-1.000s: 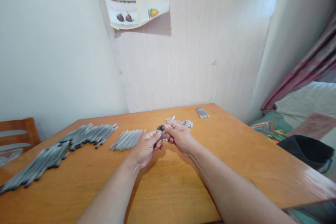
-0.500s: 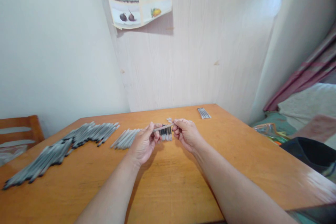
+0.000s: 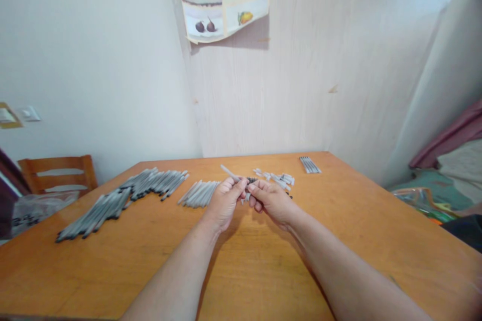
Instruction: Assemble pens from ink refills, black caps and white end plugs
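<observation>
My left hand (image 3: 226, 199) is closed round a pale, translucent pen barrel (image 3: 229, 173), which sticks out past the fingers toward the upper left. Its lower end disappears between the fingertips. Against that end my right hand (image 3: 269, 198) is closed in a pinch, and the two hands touch. Whatever the right fingers grip is too small and covered to make out. Behind the hands lie dark small parts (image 3: 251, 179), mostly hidden. A row of pale pen barrels (image 3: 198, 193) lies left of my left hand. Small clear pen caps (image 3: 282, 180) are scattered beyond my right hand.
Many grey pens with black ends (image 3: 101, 210) lie in a long pile on the left of the wooden table (image 3: 256, 271). A small flat group of pens (image 3: 310, 164) is at the far right. A chair (image 3: 58, 173) stands beyond the left edge.
My hands have come together; before, they were apart with the barrel stretched between them. The barrel now points up and left. The view has turned somewhat left.
</observation>
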A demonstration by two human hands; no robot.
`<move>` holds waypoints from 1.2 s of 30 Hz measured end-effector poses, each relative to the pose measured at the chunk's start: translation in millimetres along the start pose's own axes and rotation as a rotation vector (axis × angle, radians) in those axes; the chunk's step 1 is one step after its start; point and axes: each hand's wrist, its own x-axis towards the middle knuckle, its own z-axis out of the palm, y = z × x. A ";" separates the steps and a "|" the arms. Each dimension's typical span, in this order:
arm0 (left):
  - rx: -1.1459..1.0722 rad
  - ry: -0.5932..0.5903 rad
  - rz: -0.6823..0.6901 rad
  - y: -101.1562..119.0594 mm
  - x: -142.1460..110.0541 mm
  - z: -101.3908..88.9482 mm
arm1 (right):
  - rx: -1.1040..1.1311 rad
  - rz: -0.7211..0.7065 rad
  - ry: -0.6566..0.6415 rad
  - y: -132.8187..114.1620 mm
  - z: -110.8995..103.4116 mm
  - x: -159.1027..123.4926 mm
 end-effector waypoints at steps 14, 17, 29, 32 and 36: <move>-0.163 0.211 0.153 24.3 5.7 -21.6 | -0.071 0.018 -0.062 -9.6 0.3 -6.4; -0.178 0.205 0.157 24.6 6.4 -22.1 | -0.091 0.009 -0.040 -8.1 1.4 -6.1; -0.018 0.052 0.001 2.9 -0.1 -1.9 | -0.148 -0.057 0.058 -3.0 3.6 -3.7; -0.036 0.115 0.037 7.6 1.1 -5.4 | -0.164 -0.054 0.040 -4.7 3.1 -4.6; -0.156 0.216 0.106 18.6 5.8 -16.0 | -0.165 -0.046 0.022 -7.0 4.7 -6.0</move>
